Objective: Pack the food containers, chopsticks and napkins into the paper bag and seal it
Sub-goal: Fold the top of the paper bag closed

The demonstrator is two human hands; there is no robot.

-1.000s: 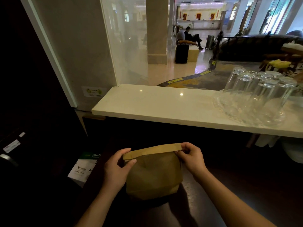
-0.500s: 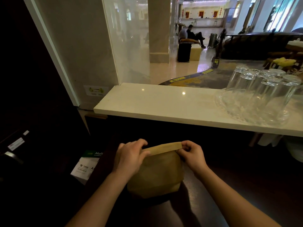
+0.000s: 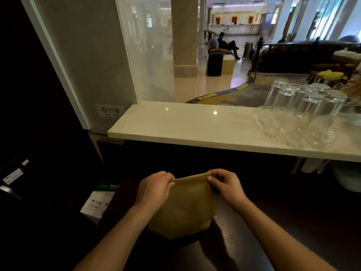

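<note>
The left hand (image 3: 154, 189) has come up from the bag's (image 3: 183, 210) side onto its folded top, and the fold looks lower and tighter than a second ago. Now both hands pinch that strip: left fingers curled shut over its left end, the right hand (image 3: 224, 185) nipping the right end between thumb and fingertips. The bag stands upright on the dark table (image 3: 293, 222), just below the pale counter (image 3: 195, 126). No containers, chopsticks or napkins show outside it, so packing seems done and sealing is under way; another roll or a firm crease likely remains.
</note>
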